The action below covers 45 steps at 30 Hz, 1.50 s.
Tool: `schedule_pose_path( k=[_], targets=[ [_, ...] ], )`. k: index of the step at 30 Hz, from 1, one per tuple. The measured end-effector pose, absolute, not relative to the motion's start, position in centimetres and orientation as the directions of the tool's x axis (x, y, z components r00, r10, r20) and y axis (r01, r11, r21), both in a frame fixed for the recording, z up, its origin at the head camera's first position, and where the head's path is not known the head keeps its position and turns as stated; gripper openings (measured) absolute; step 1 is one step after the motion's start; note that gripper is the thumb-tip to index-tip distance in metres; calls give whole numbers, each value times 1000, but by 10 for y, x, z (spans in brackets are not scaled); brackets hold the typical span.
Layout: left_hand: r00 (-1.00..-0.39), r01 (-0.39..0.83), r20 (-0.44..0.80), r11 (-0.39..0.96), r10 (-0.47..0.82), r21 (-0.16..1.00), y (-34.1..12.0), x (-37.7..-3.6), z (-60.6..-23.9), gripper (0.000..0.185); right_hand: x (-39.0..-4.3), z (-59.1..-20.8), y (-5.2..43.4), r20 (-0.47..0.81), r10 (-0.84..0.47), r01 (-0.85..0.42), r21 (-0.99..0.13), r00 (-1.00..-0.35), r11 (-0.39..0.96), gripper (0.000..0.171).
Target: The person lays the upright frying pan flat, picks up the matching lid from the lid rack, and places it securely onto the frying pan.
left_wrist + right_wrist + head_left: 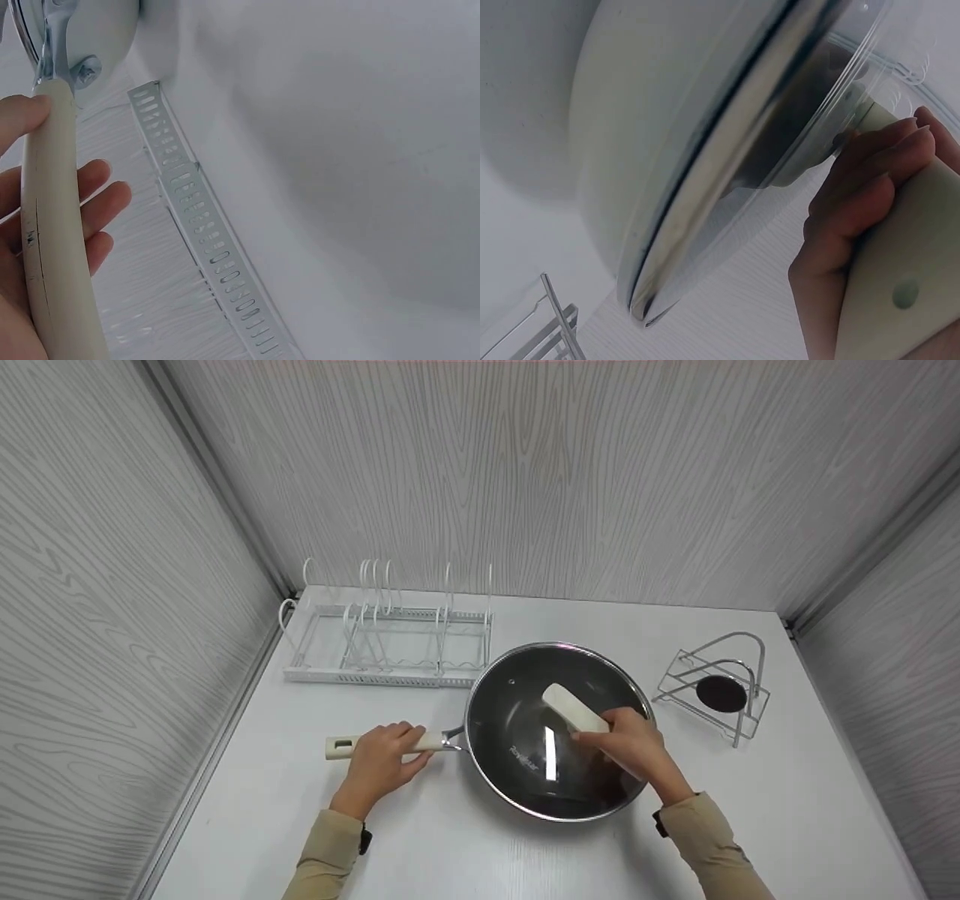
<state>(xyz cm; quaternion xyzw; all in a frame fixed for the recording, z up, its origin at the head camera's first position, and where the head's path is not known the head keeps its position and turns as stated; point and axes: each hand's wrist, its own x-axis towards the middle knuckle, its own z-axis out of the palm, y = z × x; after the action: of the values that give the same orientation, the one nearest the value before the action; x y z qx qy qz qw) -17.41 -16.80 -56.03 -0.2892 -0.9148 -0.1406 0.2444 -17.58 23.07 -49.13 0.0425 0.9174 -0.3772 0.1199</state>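
**Both hands on the covered pan**

A dark pan [525, 750] sits on the white table [450, 847], and everything else is placed here relative to it. A glass lid [592, 787] lies on top of the pan, its rim meeting the pan's steel edge.

The left hand [382, 761] is to the left of the pan, fingers curled around the pan's cream handle [337, 747] (the left wrist view shows the handle lying across the palm with the fingertips wrapped behind it). The handle's far end sticks out past the hand.

The right hand [634, 742] rests over the right side of the pan, its fingers closed around the lid's cream grip [570, 706], which slants up and to the left above the glass.

Behind the pan to the left, just beside its rim, stands a white wire rack [390, 645]. To the right of the pan, apart from it, is a small metal stand [720, 682] with a dark disc [721, 694] in it.
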Motion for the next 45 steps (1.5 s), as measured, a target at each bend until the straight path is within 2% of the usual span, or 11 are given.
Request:
schedule_pose_path(
  k=[5,13,24,30,35,41,45],
  targets=[
    [-714,606,506,788,483,104,-169,-174,-559,33,-173,-495,231,-204,-33,112,-658,-978,744,41],
    [-714,620,480,779,509,96,-171,-175,-554,32,-171,-498,230,16,-88,-83,-539,-996,839,38],
    [-727,622,470,771,501,140,-174,-172,-555,33,-159,-507,229,136,-66,-125,-484,-988,866,40],
    [-721,624,490,766,490,154,-170,-174,-554,32,-160,-505,231,142,-48,-110,-469,-989,876,43],
    [-721,625,492,764,488,158,-172,-174,-551,32,-161,-502,230,122,-59,-112,-484,-991,868,44],
    [-743,614,478,761,468,208,-172,-173,-546,27,-155,-492,243,118,-66,-122,-568,-991,814,39],
    [-765,586,488,769,421,256,-169,-171,-535,19,-148,-480,261,224,-73,-199,-618,-972,761,28]
  ],
)
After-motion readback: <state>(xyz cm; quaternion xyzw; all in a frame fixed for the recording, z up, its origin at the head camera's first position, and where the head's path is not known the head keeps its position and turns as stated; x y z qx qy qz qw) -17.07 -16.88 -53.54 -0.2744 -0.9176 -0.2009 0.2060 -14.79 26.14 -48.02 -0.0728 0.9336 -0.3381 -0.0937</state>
